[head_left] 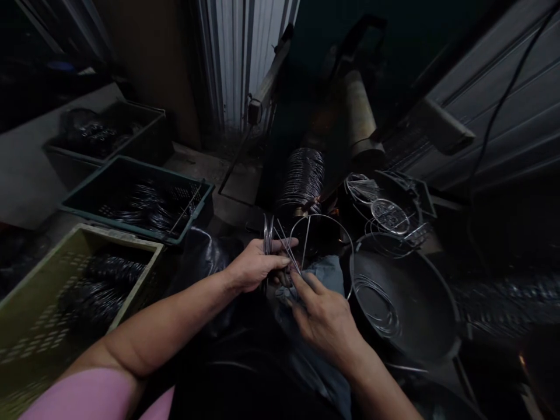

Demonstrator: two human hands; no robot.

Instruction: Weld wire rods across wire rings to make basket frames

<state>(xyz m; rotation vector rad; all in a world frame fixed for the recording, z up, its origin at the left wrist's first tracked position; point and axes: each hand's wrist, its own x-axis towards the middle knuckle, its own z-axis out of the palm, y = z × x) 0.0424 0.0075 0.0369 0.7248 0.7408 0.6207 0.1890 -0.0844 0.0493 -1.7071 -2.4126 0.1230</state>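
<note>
My left hand [254, 269] is closed, with several thin metal wire rings [268, 233] hooked over its fingers. Its thumb and forefinger lie against a few straight wire rods [286, 247]. From the right, my right hand [328, 321] pinches the lower ends of those rods. One larger wire hoop [352, 245] arcs above and beside the right hand; where it is gripped is hidden. A blue-grey cloth [328, 271] lies under the hands, across the lap. Ahead of the hands is a machine with a brass-coloured tip [301, 211] and a thick stack of wire rings [303, 175].
On the left are a yellow crate [151, 251], a green crate [105, 169] and a dark bin [79, 156], all holding metal pieces. To the right, a wide basin [420, 303] contains coiled rings [378, 306]; round wire racks [390, 216] lie behind it. A machine cylinder [361, 108] rises ahead.
</note>
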